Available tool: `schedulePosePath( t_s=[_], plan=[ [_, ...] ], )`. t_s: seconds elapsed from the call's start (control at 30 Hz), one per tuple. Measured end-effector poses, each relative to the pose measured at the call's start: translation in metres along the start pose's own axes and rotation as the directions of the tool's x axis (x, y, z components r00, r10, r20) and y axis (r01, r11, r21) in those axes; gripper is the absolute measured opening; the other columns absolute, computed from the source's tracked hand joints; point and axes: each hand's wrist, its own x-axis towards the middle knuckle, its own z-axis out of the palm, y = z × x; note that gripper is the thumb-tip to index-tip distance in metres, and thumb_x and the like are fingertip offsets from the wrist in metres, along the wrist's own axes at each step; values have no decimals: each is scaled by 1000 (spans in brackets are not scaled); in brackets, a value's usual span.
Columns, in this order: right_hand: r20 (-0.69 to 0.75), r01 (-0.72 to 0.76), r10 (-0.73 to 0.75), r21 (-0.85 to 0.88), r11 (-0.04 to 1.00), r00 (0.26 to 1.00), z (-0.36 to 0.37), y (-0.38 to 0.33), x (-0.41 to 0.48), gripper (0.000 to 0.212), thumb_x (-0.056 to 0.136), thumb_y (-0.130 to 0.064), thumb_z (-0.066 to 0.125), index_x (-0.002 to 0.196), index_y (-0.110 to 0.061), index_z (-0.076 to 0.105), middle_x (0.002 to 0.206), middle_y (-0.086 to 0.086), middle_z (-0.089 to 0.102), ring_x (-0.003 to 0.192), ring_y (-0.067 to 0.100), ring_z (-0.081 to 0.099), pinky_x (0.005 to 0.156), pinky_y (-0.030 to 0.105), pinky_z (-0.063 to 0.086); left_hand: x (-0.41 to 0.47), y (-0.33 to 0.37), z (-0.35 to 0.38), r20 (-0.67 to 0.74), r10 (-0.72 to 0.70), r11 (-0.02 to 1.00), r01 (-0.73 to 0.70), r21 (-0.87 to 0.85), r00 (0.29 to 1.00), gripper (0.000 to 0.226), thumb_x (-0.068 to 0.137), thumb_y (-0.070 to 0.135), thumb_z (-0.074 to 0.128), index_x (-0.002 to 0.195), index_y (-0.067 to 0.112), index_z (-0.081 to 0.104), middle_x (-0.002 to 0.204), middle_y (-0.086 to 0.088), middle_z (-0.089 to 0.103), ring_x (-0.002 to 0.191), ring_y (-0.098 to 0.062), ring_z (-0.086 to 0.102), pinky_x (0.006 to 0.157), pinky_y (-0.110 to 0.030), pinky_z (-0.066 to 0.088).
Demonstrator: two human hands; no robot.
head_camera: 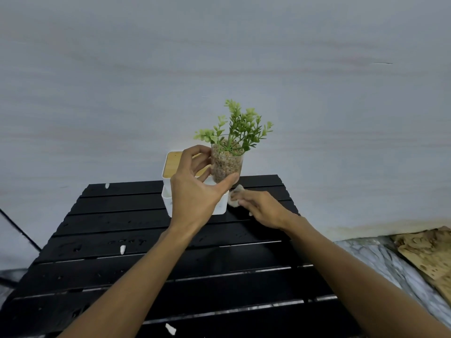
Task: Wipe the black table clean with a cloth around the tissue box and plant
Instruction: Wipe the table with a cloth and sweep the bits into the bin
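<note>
My left hand [195, 189] grips the plant [229, 152], a clear jar of pebbles with green sprigs, and holds it lifted above the black slatted table [146, 267]. Behind that hand stands the white tissue box [170, 181] with a wooden lid, at the table's far edge. My right hand [261, 208] presses a small white cloth [235, 197] onto the tabletop just right of the tissue box, under the lifted jar. Its fingers are curled over the cloth.
Small white scraps lie on the table at the far left [107, 185], mid left [122, 249] and near edge [170, 329]. Wet droplets speckle the slats. A grey wall rises behind. A marbled floor [380, 259] and a brown sheet [429, 254] lie to the right.
</note>
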Motion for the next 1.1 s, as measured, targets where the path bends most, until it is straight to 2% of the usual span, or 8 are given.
schedulePosePath(
  t_s=[0.2,0.27,0.4,0.5,0.57,0.67,0.9,1.1],
  plan=[
    [20,-46,44,121,992,999,-12,-24,-59,25,106,-19,52,124,-17,69,117,-22,67,103,-9,63,89,12,46,-3,9,6,-42,-6,1000,5,-27,999,62,62,12,91,112,15,55,110,3,66,109,-4,61,91,-21,52],
    [-37,-101,112,214,972,993,-20,-33,-71,25,106,-16,51,120,-17,72,111,-24,71,102,-6,66,86,11,48,-5,12,7,-54,19,1000,-20,-20,998,63,62,11,91,113,14,55,110,4,65,109,-6,61,92,-22,51],
    [-261,-173,270,341,924,927,-30,-32,-64,26,107,-15,46,108,-19,72,88,-26,71,69,-6,65,60,11,47,-15,10,8,-80,50,999,-50,-1,996,65,61,10,91,115,8,55,110,6,64,109,-6,62,92,-25,53],
    [-372,-263,352,269,927,859,-24,-9,-40,25,107,-18,46,103,-27,69,92,-22,68,82,-3,65,71,20,49,-21,4,11,-80,52,999,-51,16,995,66,60,11,92,115,7,56,109,8,64,108,-4,62,91,-26,54],
    [-349,-288,348,213,934,870,-14,3,-26,24,107,-16,46,107,-21,69,101,-16,68,95,0,65,86,22,49,-24,0,12,-73,55,998,-53,24,996,66,59,10,92,114,9,55,109,11,63,108,-2,61,92,-24,53],
    [-232,-224,239,90,970,943,-4,6,-20,21,106,-24,48,114,-23,67,115,-1,68,106,19,66,97,43,51,-24,-6,12,-41,58,998,-57,28,997,68,59,10,92,115,14,53,109,14,61,108,2,60,91,-18,50],
    [27,39,-39,-21,999,999,-2,-28,-68,29,108,-27,45,130,-20,62,137,-6,63,131,7,55,107,28,46,-26,-14,22,5,20,1000,-20,1,1000,68,61,10,91,116,17,51,111,11,62,109,3,60,93,-18,49],
    [-40,-34,41,162,986,998,-12,-61,-120,28,108,-18,48,126,-13,68,123,-15,68,104,-17,60,89,10,46,-22,-21,56,77,-67,996,72,-62,995,64,62,8,90,114,14,53,106,8,63,104,4,60,93,-19,50]
  ],
)
